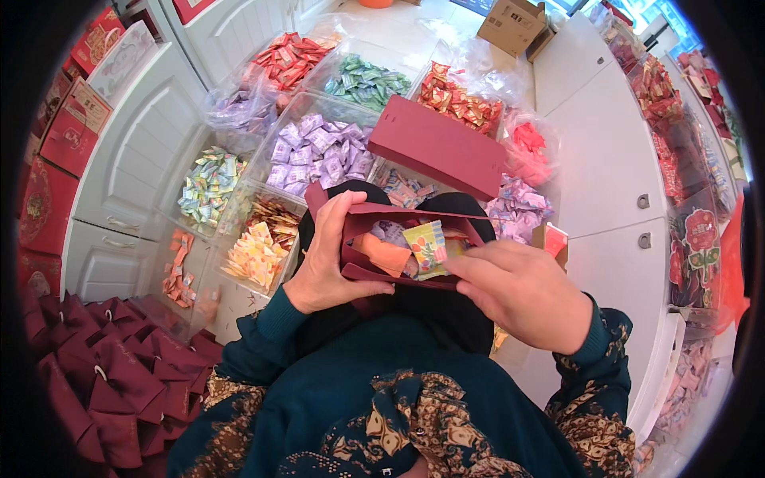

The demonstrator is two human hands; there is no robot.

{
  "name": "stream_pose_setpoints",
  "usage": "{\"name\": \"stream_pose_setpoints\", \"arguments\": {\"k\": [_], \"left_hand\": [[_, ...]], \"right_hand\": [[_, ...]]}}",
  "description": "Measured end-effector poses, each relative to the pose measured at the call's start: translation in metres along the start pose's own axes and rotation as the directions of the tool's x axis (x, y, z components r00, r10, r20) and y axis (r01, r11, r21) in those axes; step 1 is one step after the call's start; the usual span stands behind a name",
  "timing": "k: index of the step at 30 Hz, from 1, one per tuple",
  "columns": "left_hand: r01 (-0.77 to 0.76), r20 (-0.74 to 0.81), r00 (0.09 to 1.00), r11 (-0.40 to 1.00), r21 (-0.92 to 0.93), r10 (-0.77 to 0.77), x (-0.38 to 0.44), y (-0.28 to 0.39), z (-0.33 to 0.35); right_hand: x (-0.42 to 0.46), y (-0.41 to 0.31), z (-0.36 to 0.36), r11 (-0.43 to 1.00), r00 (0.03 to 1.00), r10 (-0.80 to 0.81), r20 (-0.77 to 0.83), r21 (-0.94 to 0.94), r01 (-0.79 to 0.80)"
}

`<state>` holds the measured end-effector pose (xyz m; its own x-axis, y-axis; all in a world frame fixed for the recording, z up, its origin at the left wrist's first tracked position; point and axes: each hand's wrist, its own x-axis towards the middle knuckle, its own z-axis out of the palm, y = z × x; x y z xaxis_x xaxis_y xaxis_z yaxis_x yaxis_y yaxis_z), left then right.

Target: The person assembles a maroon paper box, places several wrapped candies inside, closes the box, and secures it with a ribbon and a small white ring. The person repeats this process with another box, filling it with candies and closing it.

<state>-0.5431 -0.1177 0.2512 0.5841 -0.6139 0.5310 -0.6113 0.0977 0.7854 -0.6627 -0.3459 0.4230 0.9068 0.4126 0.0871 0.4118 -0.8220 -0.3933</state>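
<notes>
My left hand [327, 263] grips the left end of an open maroon paper gift box [401, 209] above my lap, thumb along its near side and fingers behind. Inside lie an orange packet [382, 254], a purple-wrapped piece [388, 231] and a yellow-green wrapped sweet [427, 248] with a striped edge. My right hand [520, 287] is at the box's right end, slightly blurred. Its fingertips overlap the right edge of the yellow-green sweet. Whether they grip it is hidden. The fingers cover the right part of the contents.
Clear bins ahead hold purple packets [320, 149], green packets [367, 80] and red-gold packets [457, 98]. A closed maroon box [439, 146] lies across bins beyond my knees. Many folded maroon boxes [119, 382] are piled at left. White cabinets [137, 173] flank both sides.
</notes>
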Motion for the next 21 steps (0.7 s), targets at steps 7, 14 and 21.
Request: {"name": "stream_pose_setpoints", "arguments": {"k": [7,14,21], "left_hand": [[-0.25,0.007,0.968,0.966,0.064,0.25,0.003,-0.005,-0.001],[-0.225,0.027,0.974,0.968,0.115,0.224,0.007,0.001,-0.006],[-0.215,0.004,0.976,0.972,0.099,0.216,0.005,-0.001,-0.007]], "right_hand": [[0.022,0.025,0.018,0.952,0.994,0.063,0.09,0.293,-0.086],[0.043,0.029,0.043,0.916,0.992,0.076,0.1,0.386,-0.109],[0.048,0.012,0.028,0.999,0.996,-0.051,-0.068,0.013,0.052]]}}
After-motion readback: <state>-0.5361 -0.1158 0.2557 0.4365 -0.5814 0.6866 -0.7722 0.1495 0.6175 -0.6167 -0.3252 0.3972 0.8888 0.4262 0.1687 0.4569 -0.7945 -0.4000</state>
